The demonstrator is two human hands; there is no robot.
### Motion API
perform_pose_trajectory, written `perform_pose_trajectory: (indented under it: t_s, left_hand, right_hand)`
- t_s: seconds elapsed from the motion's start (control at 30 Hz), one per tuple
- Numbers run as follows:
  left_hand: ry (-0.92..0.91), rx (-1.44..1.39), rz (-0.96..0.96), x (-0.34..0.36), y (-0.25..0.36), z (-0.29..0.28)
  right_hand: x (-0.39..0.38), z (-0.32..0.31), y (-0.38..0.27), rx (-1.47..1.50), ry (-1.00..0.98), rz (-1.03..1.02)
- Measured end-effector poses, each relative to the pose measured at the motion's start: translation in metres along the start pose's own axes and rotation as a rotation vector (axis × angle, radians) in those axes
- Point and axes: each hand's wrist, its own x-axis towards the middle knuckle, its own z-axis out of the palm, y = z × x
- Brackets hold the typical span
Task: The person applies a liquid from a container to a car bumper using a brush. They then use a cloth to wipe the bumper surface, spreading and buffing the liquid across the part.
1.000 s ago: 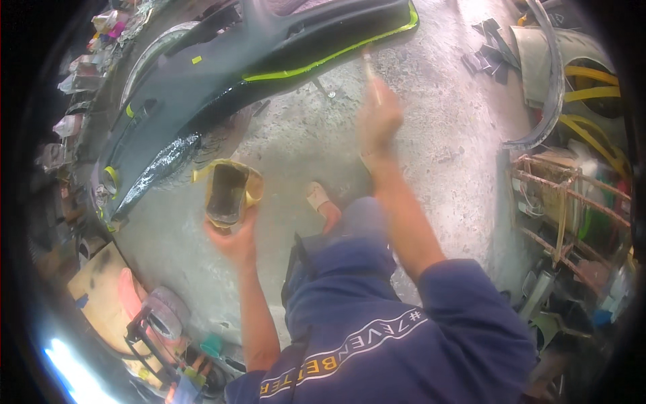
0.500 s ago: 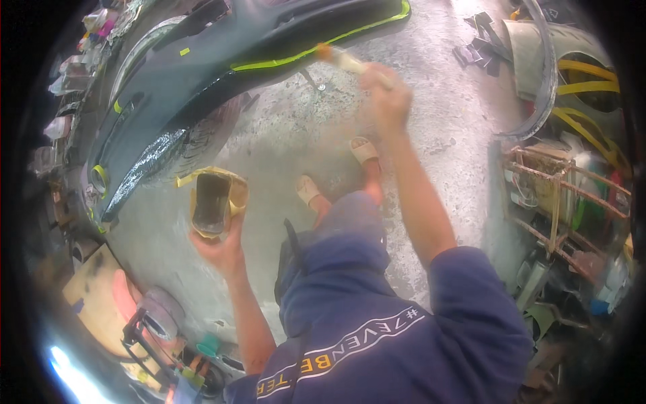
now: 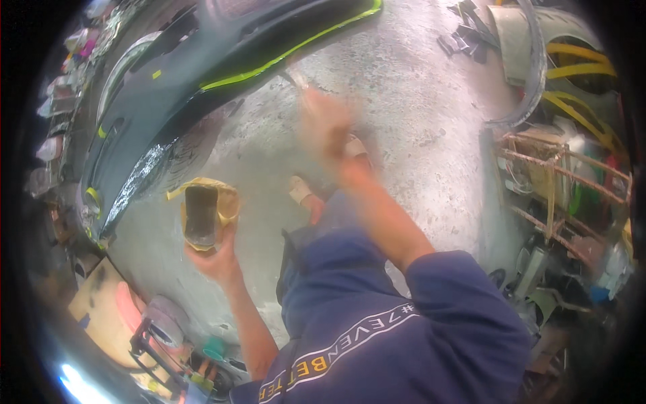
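My left hand [image 3: 217, 261] is wrapped round a small open container [image 3: 227, 204] with a yellowish paper-like rim and dark contents. My right hand [image 3: 328, 121], blurred by motion, grips a paintbrush [image 3: 301, 81] whose tip is smeared near the edge of a large dark car bumper [image 3: 161, 101]; I cannot tell whether it touches. Bright yellow-green tape [image 3: 282, 55] runs along the bumper's near edge, and smaller tape bits stick to its surface. The bumper's lower left part has a wet-looking shine.
A rusty metal rack [image 3: 555, 175] stands on the right, below a pale drum-like part [image 3: 538, 34] with yellow straps. Dark scraps [image 3: 468, 37] lie at the upper right. A tan board [image 3: 101, 303] and a green cup [image 3: 213, 348] are at the lower left. My feet stand on grey concrete.
My right hand with the paintbrush has swung left and down toward me, blurring. My left hand still holds the container. The whole view has shifted slightly.
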Motion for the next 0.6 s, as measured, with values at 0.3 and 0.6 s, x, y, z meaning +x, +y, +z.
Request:
perform_pose_trajectory:
  t_s: [0.3,0.6]
  left_hand:
    - [-0.01,0.027,0.083,0.0,0.015,0.006]
    - [0.055,0.06,0.018,-0.012,0.059,0.04]
  right_hand:
    - [0.052,-0.043,0.058,0.433,-0.111,0.417]
    - [0.137,-0.105,0.204,0.326,0.009,0.608]
